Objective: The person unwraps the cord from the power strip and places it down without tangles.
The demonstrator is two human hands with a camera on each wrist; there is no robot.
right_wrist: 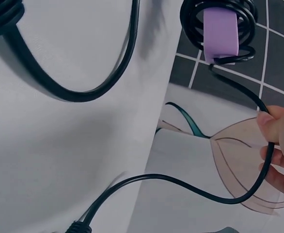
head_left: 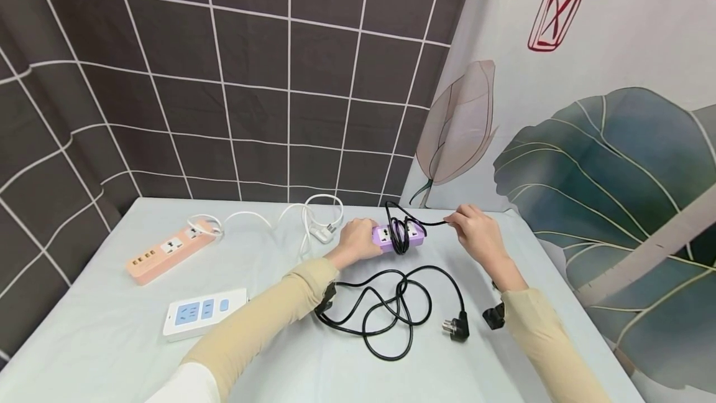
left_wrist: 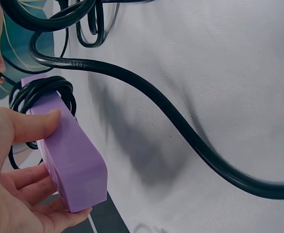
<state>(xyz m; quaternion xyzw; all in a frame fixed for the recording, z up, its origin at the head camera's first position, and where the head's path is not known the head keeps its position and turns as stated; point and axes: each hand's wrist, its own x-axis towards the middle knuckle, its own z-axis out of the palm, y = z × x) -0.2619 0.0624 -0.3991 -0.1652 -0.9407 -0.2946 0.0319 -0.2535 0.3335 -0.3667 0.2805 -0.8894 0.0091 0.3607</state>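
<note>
A purple power strip (head_left: pixel 383 236) with white socket faces is near the table's back edge. Black cord (head_left: pixel 399 235) is wound in several loops around its middle. My left hand (head_left: pixel 356 239) grips the strip's left end; in the left wrist view the thumb lies along its purple side (left_wrist: pixel 79 150). To the right, my right hand (head_left: pixel 478 233) pinches a free length of the black cord (right_wrist: pixel 239 86) between thumb and fingers. Nearer me, another black cord (head_left: pixel 461 303) lies in loose, crossing loops, ending in a black plug (head_left: pixel 460 327) with metal pins.
An orange power strip (head_left: pixel 168 261) lies at the left, with white cord (head_left: pixel 246 213) partly looped on its far end. A white power strip (head_left: pixel 232 300) with blue sockets is nearer me. Beside my left hand lies a white plug (head_left: pixel 322 233). Tiled-pattern cloth (head_left: pixel 257 111) hangs behind the table.
</note>
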